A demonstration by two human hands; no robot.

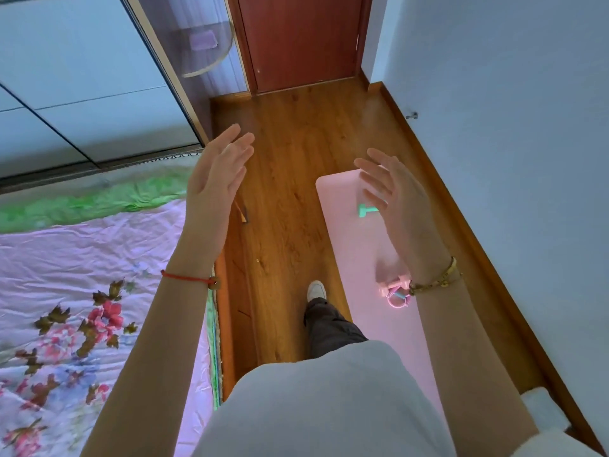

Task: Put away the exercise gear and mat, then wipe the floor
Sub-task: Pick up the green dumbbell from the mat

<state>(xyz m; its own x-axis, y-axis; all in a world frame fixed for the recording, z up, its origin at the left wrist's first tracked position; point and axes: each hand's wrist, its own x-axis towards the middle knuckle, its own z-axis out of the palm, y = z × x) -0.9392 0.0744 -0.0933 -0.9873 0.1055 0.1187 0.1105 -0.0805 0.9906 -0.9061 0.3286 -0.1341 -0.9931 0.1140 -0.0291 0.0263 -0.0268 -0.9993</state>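
A pink exercise mat (352, 245) lies flat on the wooden floor, along the right wall. On it rest a green dumbbell (366, 211), partly hidden by my right hand, and a pink dumbbell with a pink cord or ring (393, 293) beside my right wrist. My left hand (217, 179) is raised above the floor, empty, its fingers spread. My right hand (395, 199) hovers above the mat's far end, likewise empty with its fingers apart. Both palms face each other.
A bed with a floral pink sheet (82, 291) fills the left side. Sliding wardrobe doors (82, 77) stand behind it. A closed brown door (300, 37) ends the narrow wooden floor strip (290, 179). My foot in a white shoe (316, 289) stands beside the mat.
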